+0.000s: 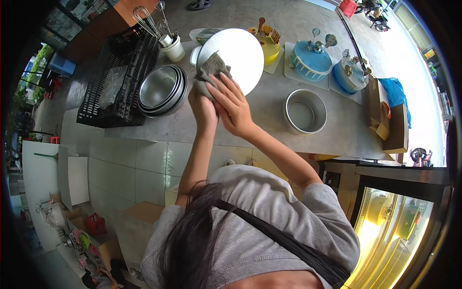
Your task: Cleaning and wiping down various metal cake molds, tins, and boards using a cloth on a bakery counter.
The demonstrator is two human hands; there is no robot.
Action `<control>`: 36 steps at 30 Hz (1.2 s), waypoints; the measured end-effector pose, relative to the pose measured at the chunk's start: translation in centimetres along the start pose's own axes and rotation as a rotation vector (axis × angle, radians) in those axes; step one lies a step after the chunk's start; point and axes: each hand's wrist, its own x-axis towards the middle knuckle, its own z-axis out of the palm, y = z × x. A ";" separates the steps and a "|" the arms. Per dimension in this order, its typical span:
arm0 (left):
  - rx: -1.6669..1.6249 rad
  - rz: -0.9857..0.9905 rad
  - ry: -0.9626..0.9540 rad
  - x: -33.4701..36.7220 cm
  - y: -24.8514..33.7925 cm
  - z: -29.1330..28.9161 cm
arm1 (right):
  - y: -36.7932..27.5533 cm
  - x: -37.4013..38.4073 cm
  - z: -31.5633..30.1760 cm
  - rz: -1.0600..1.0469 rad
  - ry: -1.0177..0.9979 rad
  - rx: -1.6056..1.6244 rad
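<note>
A grey cloth [212, 68] is bunched between my two hands, in front of a large white round disc [243, 55]. My left hand [204, 107] is closed round the lower part of the cloth, with its fingers largely hidden. Across the cloth lies my right hand [233, 103], its fingers long and close together, pressing it against the left. Part of the cloth overlaps the disc's lower left; I cannot tell whether it touches the surface. A white handle-like piece [194, 56] shows at the disc's left edge.
Left on the metal table [264, 120] are nested steel bowls [161, 89], a black crate [113, 79] and a white tub [173, 50] of whisks. A round metal pan [305, 111], yellow [271, 49] and blue cakes [310, 60], and cardboard boxes [397, 127] stand rightward. A lit display case [394, 226] is lower right.
</note>
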 end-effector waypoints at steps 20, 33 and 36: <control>0.993 0.614 -0.472 -2.0 2.2 -1.9 | -0.6 6.0 -3.0 -0.248 0.017 -0.218; 0.929 0.822 -0.027 -3.5 2.8 -1.8 | 4.3 3.9 0.0 0.924 0.553 0.612; 0.838 0.921 0.088 -2.5 0.8 -2.5 | 4.2 2.8 1.1 1.167 0.766 1.080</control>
